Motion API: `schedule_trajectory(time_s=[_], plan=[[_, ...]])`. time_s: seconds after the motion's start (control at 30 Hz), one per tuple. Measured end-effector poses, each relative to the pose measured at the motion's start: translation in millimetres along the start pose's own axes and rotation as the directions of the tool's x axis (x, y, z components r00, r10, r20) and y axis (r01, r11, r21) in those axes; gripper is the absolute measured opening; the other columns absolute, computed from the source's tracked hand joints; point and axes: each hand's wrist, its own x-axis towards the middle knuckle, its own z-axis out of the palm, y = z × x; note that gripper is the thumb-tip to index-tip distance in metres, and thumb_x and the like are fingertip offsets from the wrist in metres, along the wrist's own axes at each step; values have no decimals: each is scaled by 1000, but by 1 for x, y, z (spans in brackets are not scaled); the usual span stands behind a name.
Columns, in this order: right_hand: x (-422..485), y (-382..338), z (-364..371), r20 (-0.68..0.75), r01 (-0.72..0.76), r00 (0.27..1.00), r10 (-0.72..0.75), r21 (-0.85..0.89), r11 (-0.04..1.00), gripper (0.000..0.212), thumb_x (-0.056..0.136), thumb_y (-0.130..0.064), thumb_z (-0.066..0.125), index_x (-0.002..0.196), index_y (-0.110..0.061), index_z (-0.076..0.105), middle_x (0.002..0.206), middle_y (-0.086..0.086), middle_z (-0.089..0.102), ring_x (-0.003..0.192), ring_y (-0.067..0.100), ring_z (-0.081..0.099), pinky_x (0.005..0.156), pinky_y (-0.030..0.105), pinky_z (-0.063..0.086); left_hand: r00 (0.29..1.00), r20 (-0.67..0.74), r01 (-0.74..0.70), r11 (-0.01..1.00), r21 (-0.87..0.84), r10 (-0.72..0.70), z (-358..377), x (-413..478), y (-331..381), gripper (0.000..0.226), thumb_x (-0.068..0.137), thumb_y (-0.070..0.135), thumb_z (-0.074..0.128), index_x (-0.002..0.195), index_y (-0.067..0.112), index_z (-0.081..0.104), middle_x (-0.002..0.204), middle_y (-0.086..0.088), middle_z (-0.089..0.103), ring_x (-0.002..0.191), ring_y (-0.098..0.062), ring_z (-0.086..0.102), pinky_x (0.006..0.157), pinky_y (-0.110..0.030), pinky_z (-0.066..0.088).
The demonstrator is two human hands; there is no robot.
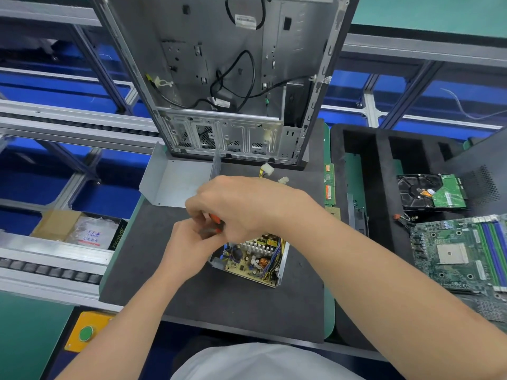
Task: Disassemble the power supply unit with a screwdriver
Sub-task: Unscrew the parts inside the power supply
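The open computer case stood upright at 12 o'clock on the dark mat. The unit's bent metal cover lay flat in front of it, at about 10 o'clock from the hands.

The power supply unit sat near the mat's middle with its lid off and its circuit board facing up. It was directly under the hands and spread away from them toward 5 o'clock. Its far corner, at 11 o'clock, was hidden beneath them, so its long axis could not be read with any certainty. It seemed to run roughly from 11 to 5 o'clock.

The right hand was uppermost, with its fingers curled round the orange handle of the screwdriver. The left hand met it from 7 o'clock with fingers bent. Whether it pinched the tool or a small part could not be told. The tip was hidden. Judging by this, the next screw was probably at that covered corner, about equally near both hands.
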Motion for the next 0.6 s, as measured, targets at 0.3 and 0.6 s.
schedule_trajectory(time_s=[0.3, 0.6], plan=[[9, 0, 4, -28, -191, 981, 190, -28, 981, 12, 97, -12, 57, 90, -19, 49, 84, 1, 45, 85, 30, 56, 56, 38, 45, 1000, -14, 6, 998, -70, -7, 2, -2, 6, 28, 66, 55, 78, 78, 32, 70, 73, 2, 75, 62, -4, 59, 58, -22, 46], [1, 9, -2, 25, -25, 999, 27, -75, 997, 18, 89, -30, 71, 102, -22, 62, 98, -4, 51, 88, 19, 59, 58, 37, 48, 1000, 2, -28, 995, -91, 28, -2, -4, 8, 21, 69, 56, 79, 85, 44, 75, 81, 12, 78, 72, -1, 71, 62, -14, 52]])
